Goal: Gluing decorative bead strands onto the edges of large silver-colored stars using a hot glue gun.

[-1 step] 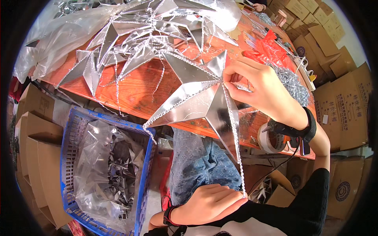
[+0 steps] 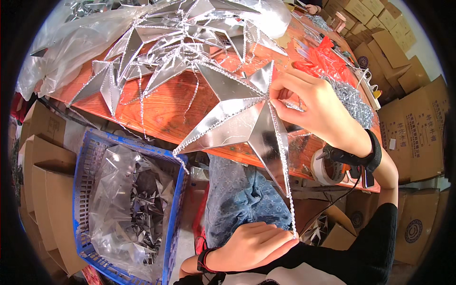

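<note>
A shiny silver five-pointed star (image 2: 232,121) with folded facets lies tilted over the table's near edge. A silver sparkly trim (image 2: 283,154) runs from its centre along the ridge of the near point and past the tip. My left hand (image 2: 254,247) is closed low over my lap, pinching the loose end of this trim below the tip. At the star's centre, my right hand (image 2: 308,102) is closed, thumb and fingertips pinching the trim against the ridge. Another strip follows the left point, its end dangling. Fingers partly hide the star's right side.
More trimmed silver stars (image 2: 128,52) pile up on the red-brown table (image 2: 209,102). A blue basket (image 2: 175,209) with bagged silver pieces stands at left. Right of the star are a tape roll (image 2: 323,167), silver tinsel (image 2: 354,102) and a red plastic bag (image 2: 327,59). Cardboard boxes (image 2: 413,123) line both sides.
</note>
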`<action>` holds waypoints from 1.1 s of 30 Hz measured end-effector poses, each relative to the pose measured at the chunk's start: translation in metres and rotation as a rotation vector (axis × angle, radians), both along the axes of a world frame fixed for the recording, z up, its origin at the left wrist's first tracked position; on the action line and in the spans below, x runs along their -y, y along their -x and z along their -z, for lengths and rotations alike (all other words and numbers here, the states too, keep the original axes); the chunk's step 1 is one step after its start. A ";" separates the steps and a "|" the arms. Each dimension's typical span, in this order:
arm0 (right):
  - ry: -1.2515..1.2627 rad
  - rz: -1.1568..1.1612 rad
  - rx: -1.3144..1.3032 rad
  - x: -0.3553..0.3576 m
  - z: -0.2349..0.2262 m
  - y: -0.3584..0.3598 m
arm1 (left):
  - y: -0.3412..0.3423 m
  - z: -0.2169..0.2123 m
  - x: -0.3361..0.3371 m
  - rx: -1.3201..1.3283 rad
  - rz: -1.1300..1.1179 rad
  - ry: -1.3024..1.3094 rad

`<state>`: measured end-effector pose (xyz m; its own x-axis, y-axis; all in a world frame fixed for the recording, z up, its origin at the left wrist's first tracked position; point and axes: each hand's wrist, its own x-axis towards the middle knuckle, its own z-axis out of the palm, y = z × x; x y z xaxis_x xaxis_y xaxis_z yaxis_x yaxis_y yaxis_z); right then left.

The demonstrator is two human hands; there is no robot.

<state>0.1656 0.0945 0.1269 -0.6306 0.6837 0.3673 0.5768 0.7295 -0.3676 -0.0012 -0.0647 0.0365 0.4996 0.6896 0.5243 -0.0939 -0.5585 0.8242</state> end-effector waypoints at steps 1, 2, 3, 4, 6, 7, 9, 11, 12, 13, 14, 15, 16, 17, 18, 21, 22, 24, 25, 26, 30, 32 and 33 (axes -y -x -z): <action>0.012 0.006 -0.003 0.000 0.000 0.000 | 0.000 -0.001 -0.001 -0.004 0.001 0.000; 0.023 0.012 -0.006 0.000 -0.001 -0.001 | 0.000 -0.002 -0.002 -0.008 0.002 -0.001; 0.043 0.039 -0.018 0.001 -0.001 -0.001 | 0.000 -0.002 -0.002 -0.006 0.001 0.002; 0.062 0.066 -0.030 0.003 -0.001 -0.001 | 0.000 -0.002 -0.002 -0.003 0.001 0.005; 0.066 0.089 -0.031 0.007 -0.001 -0.003 | 0.000 -0.002 -0.002 -0.007 0.004 0.003; 0.050 0.085 -0.021 0.008 -0.001 -0.004 | 0.001 -0.003 -0.002 -0.015 0.006 -0.001; 0.010 0.068 -0.005 0.009 -0.001 -0.005 | 0.000 -0.002 -0.003 -0.007 0.004 -0.010; -0.039 0.043 0.005 0.009 0.000 -0.005 | -0.003 0.001 -0.002 0.023 -0.006 -0.019; -0.037 0.046 0.016 0.009 0.000 -0.006 | -0.003 0.000 -0.002 0.019 -0.004 -0.022; -0.034 0.048 0.026 0.010 -0.001 -0.007 | -0.003 0.000 -0.003 0.016 -0.002 -0.026; -0.032 0.051 0.036 0.010 -0.001 -0.008 | -0.004 -0.001 -0.004 0.012 -0.001 -0.030; -0.046 0.038 0.037 0.010 -0.001 -0.008 | -0.004 0.000 -0.004 0.016 -0.001 -0.028; -0.060 0.025 0.039 0.010 0.000 -0.009 | -0.004 0.001 -0.003 0.021 -0.001 -0.025; -0.074 0.012 0.040 0.009 0.000 -0.009 | -0.005 0.001 -0.003 0.026 -0.002 -0.023; -0.089 0.007 0.044 0.009 0.001 -0.010 | -0.005 0.001 -0.004 0.028 -0.003 -0.027; -0.116 -0.004 0.064 0.009 0.002 -0.011 | -0.006 0.001 -0.005 0.030 -0.002 -0.032; -0.115 -0.004 0.077 0.010 0.001 -0.011 | -0.006 0.000 -0.005 0.027 0.001 -0.031; -0.106 -0.004 0.087 0.010 0.000 -0.010 | -0.007 -0.001 -0.005 0.024 0.002 -0.028; -0.099 -0.004 0.083 0.011 0.000 -0.010 | -0.007 -0.001 -0.005 0.024 0.000 -0.027; -0.093 -0.005 0.079 0.011 0.000 -0.010 | -0.007 -0.001 -0.005 0.024 -0.002 -0.026; -0.100 -0.016 0.071 0.010 0.000 -0.011 | -0.006 -0.001 -0.004 -0.050 0.017 -0.047; -0.106 -0.023 0.069 0.010 0.001 -0.011 | -0.006 0.001 -0.003 -0.059 0.017 -0.052; -0.110 -0.029 0.069 0.010 0.001 -0.010 | -0.007 0.002 -0.002 -0.038 0.012 -0.041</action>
<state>0.1758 0.0845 0.1263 -0.6758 0.6229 0.3940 0.5761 0.7799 -0.2448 0.0055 -0.0624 0.0349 0.5279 0.6614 0.5328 -0.0703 -0.5912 0.8035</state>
